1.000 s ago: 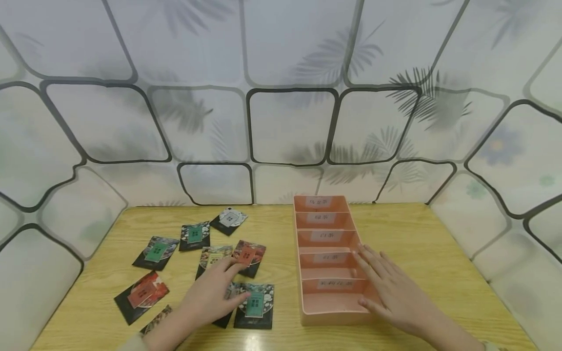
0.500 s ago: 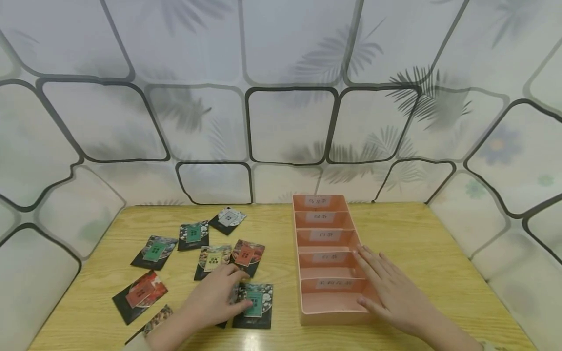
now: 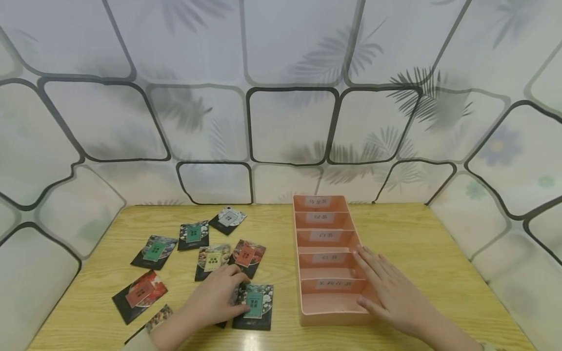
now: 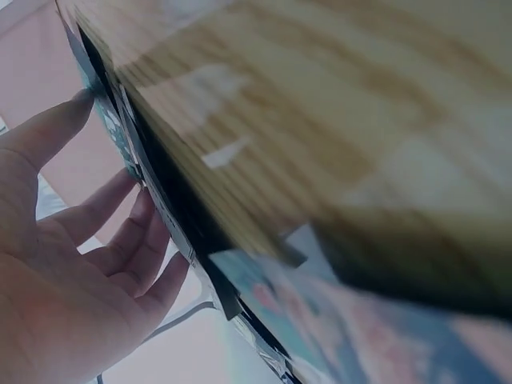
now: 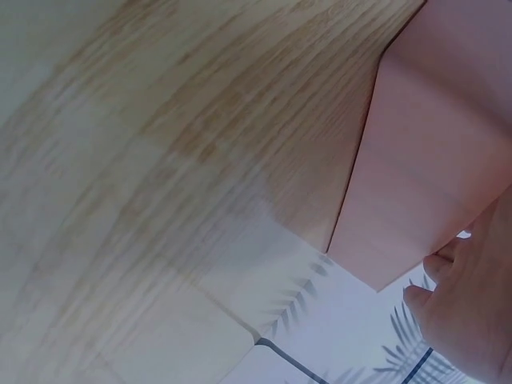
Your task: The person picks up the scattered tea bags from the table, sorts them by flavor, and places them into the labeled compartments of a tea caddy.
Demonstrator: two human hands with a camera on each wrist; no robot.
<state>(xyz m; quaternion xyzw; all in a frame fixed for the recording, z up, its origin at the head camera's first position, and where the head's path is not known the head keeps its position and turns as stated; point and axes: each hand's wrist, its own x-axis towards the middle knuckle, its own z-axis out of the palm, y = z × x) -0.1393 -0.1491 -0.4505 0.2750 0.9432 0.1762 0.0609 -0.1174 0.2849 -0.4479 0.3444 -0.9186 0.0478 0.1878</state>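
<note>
My left hand lies over the front of a group of flat tea packets. Its thumb touches a dark packet with a green label, and the bent index finger is at that packet's upper left corner. In the left wrist view, the fingertips meet the packet's edge. Another packet is mostly hidden under this hand. My right hand rests along the right wall of a pink divided box, fingers extended on the rim and thumb over the front compartment. The right wrist view has its fingers at the box's edge.
Behind my left hand lie a yellow-labelled packet and an orange-labelled packet. More packets spread to the left, including a red one and a white-labelled one. The box has several labelled compartments. A patterned cloth wall encloses the table.
My left hand has shifted slightly toward the table's front, from over the orange and yellow packets down onto the green-labelled one. The right hand and the box have stayed in place.
</note>
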